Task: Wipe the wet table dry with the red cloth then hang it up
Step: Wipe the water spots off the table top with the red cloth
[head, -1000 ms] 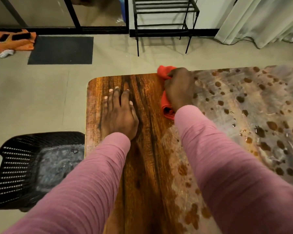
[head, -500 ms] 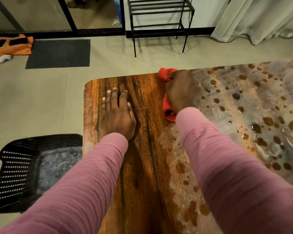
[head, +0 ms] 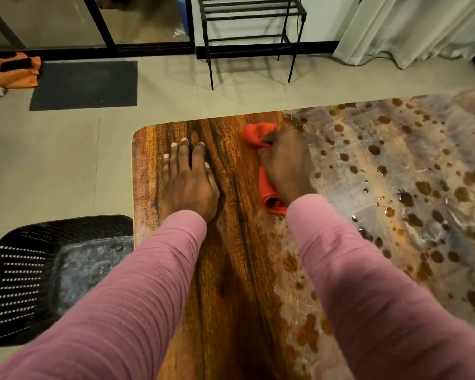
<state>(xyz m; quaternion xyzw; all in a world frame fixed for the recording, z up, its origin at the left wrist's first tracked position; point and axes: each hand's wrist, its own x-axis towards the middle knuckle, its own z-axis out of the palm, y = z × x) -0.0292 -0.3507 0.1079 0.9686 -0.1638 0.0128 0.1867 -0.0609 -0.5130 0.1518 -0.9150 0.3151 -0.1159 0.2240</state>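
Note:
A wooden table (head: 231, 270) fills the lower middle and right of the head view. Its left strip looks dark and even; its right part (head: 395, 174) is covered with a wet film and many brown droplets. The red cloth (head: 268, 192) lies bunched on the table near the far edge, at the border of the wet part. My right hand (head: 285, 163) presses down on the cloth and grips it. Left of it, my left hand (head: 188, 182) rests flat on the dark strip, fingers apart, holding nothing.
A black plastic chair (head: 39, 272) stands against the table's left edge. On the floor beyond are a black metal rack (head: 247, 37), a dark mat (head: 84, 85), an orange cloth (head: 11, 71) at far left and white curtains (head: 412, 26) at back right.
My right hand and the red cloth have slid a little toward me along the edge of the wet area. The left hand stays planted; the view has shifted slightly.

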